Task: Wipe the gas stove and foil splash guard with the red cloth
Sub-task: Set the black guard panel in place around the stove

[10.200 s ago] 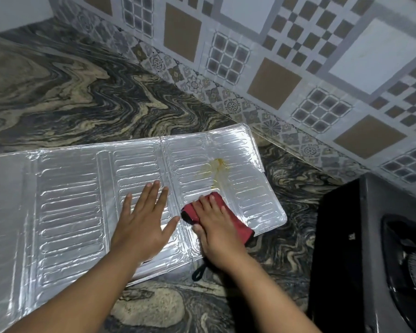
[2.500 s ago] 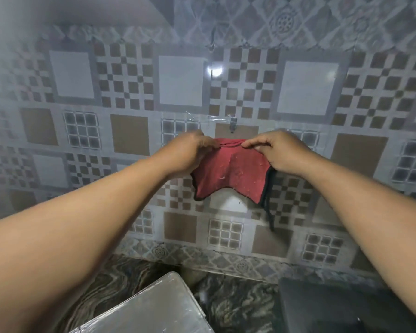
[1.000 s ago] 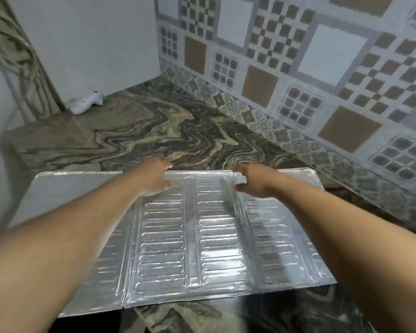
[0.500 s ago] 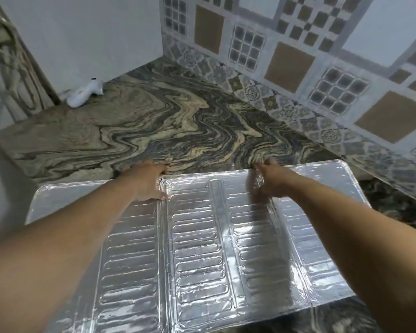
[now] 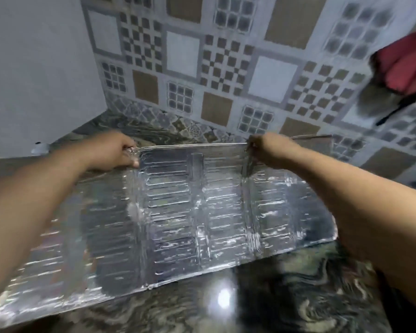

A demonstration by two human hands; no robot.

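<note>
The ribbed foil splash guard point(image 5: 178, 212) is tilted up off the marble counter, its far edge raised and its near edge low. My left hand point(image 5: 115, 152) grips the far edge on the left, and my right hand point(image 5: 267, 150) grips the same edge further right. The red cloth point(image 5: 408, 66) hangs on the tiled wall at the upper right, blurred. The gas stove is out of view.
The marbled counter point(image 5: 274, 296) runs under and in front of the guard. A patterned tile wall point(image 5: 226, 68) stands behind, and a plain white wall point(image 5: 34, 68) closes the left corner. A small white object point(image 5: 40, 147) lies at the far left.
The red cloth was hung on the wall. Both hands then took the guard's far edge and have lifted it, so the guard now tilts up from the counter.
</note>
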